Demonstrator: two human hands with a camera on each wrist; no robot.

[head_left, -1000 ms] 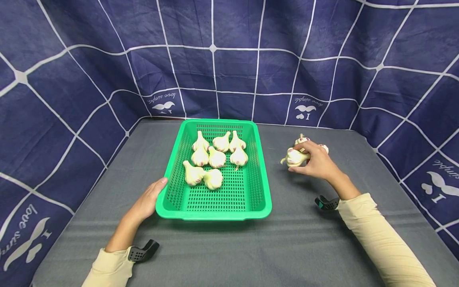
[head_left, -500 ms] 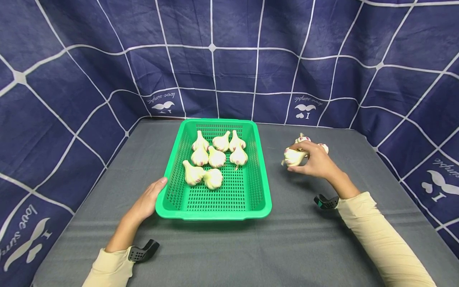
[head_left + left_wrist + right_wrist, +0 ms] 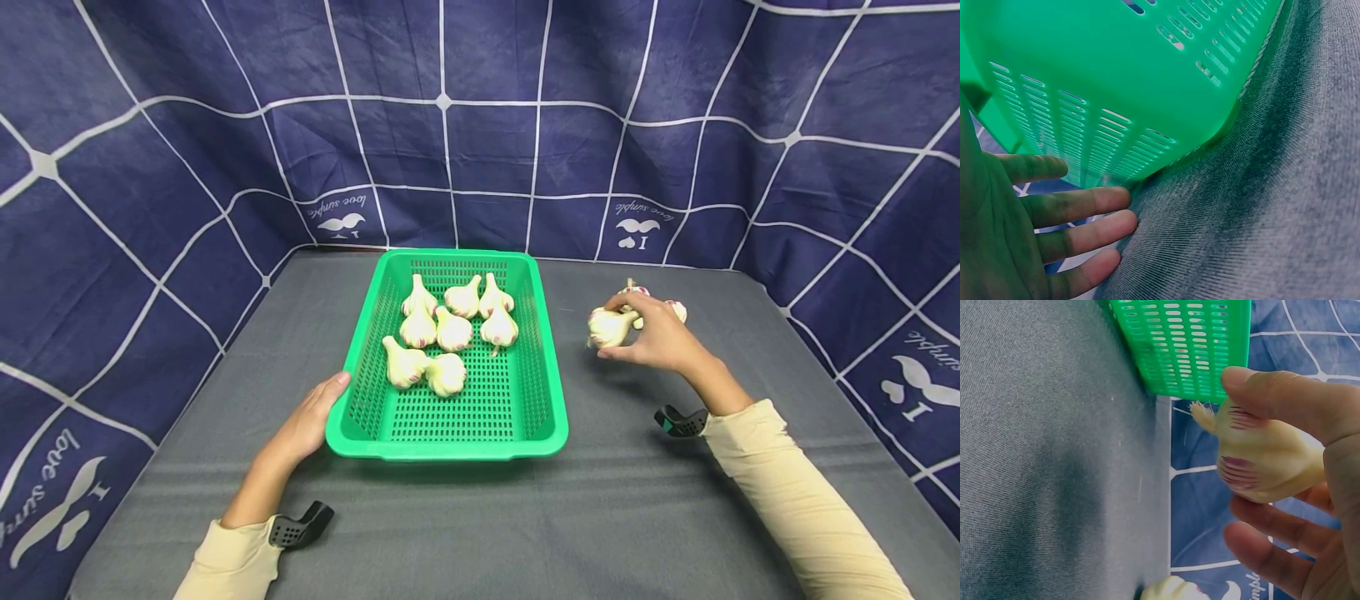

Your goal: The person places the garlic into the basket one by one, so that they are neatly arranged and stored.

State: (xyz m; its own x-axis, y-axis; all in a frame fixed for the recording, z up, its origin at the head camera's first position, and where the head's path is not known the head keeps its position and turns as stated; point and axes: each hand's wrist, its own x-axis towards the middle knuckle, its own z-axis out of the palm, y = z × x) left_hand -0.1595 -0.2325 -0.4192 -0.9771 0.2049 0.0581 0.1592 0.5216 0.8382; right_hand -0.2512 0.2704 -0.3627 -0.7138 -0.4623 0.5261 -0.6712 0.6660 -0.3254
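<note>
Right hand (image 3: 654, 337): clamping thumb and fingers on one garlic bulb (image 3: 607, 327), which is hanging above the worktop (image 3: 480, 533), right. Change: hand and bulb are shifting slightly left, towards the green basket (image 3: 450, 451); the bulb is seemingly parting from its group. Left hand (image 3: 306, 423): extending straight fingers, thumb touching the basket's left rim. Further bulbs (image 3: 677, 309): lying beyond the right hand. Basket bulbs (image 3: 453, 331): resting inside.

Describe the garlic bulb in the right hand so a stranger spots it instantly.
Start at the green slotted basket on the gray cloth, then look right to the person's right hand. Its grip holds a pale garlic bulb with purplish streaks, root tuft toward the basket. Alone among the visible bulbs, it is held.
</note>
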